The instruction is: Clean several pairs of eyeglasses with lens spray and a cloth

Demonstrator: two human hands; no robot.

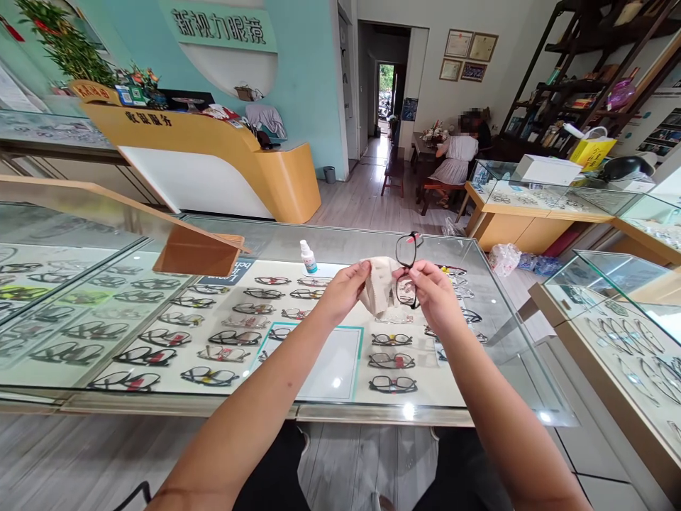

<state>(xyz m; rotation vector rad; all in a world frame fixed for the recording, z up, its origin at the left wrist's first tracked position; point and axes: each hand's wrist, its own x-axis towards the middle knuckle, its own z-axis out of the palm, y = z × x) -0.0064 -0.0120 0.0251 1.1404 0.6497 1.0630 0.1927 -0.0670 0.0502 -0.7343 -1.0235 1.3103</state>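
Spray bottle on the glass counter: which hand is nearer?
Left. The left hand, gripping the cloth, is a little right of the spray bottle; the right hand, holding the black-framed glasses, is farther right, past the cloth.

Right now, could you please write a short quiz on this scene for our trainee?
1. What does the person's bare left hand hold?

2. True or false: the small white plastic bottle stands upright on the long glass-topped display counter.

3. Fill in the missing word: the black-framed eyeglasses are held by the person's ____ hand.

Key: 1. A pale beige fabric cloth. 2. True. 3. Right; the right hand grips them.
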